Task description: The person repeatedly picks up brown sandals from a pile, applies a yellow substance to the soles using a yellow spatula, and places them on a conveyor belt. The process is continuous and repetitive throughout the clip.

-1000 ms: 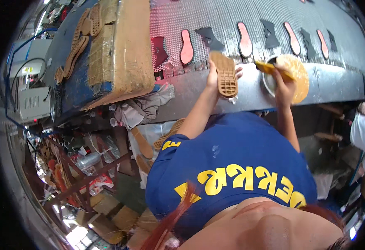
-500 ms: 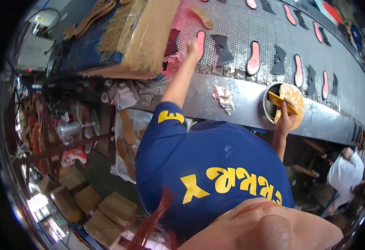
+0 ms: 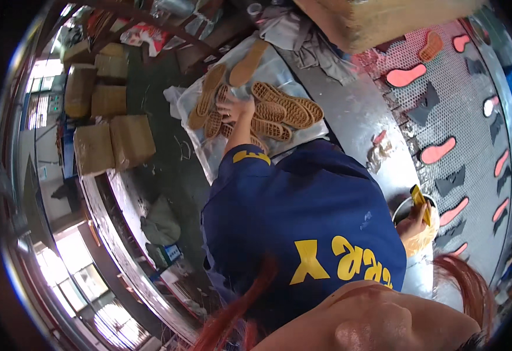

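My left hand [image 3: 236,109] reaches down with fingers spread over a loose pile of brown shoe soles [image 3: 294,106], touching or just above them. Several soles show a ridged side, while a smooth tan sole [image 3: 248,63] lies at the top of the pile. Beneath them is a white plastic sheet [image 3: 200,143]. On my other side, my right hand [image 3: 414,223] grips a flat yellow tool [image 3: 421,205] with a dark end. It is held over a round metal pot [image 3: 402,209], which has a yellowish crusted piece [image 3: 427,238] beside it. The tool's exact kind is unclear.
A metal mesh conveyor [image 3: 472,134] carries pink insoles [image 3: 437,151] and dark cut pieces [image 3: 423,104]. Its steel ledge [image 3: 355,126] holds a crumpled scrap [image 3: 379,153]. A large carton [image 3: 385,20] and grey cloth [image 3: 303,38] are at the top; cardboard boxes [image 3: 132,140] stand at left.
The view has turned left. My left hand has left the pink insole on the conveyor and is now at the pile of soles. My right hand still holds the yellow tool by the pot.
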A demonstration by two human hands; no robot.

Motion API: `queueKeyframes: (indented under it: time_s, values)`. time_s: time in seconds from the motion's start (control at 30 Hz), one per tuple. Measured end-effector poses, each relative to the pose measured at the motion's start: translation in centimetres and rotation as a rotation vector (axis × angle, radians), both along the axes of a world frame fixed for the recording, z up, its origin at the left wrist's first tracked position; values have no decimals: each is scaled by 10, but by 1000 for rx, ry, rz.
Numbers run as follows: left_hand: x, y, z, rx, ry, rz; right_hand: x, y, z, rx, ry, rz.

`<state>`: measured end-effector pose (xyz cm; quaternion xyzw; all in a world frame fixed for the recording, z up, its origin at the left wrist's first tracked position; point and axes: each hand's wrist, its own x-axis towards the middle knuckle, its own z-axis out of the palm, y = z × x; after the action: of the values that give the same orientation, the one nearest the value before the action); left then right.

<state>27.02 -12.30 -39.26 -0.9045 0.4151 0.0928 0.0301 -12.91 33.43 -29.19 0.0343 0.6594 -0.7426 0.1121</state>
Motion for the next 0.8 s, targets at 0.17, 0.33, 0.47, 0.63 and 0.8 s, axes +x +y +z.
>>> queueKeyframes:
  time_s: [0.17,0.33,0.47,0.63,0.8]
  values:
    - [23,28,-14,202,159,89,-27,-15,-5,56,76,151]
    - [0,15,7,90,104,-152,-17,-11,0,53,62,131]
    - [-55,11,59,-289,-90,-682,-5,6,-10,10,24,33]
    - [-150,-19,124,-589,151,-1077,2,19,-8,-12,33,-94]
    - [-220,-5,173,-868,385,-1306,8,23,-6,56,84,-121]
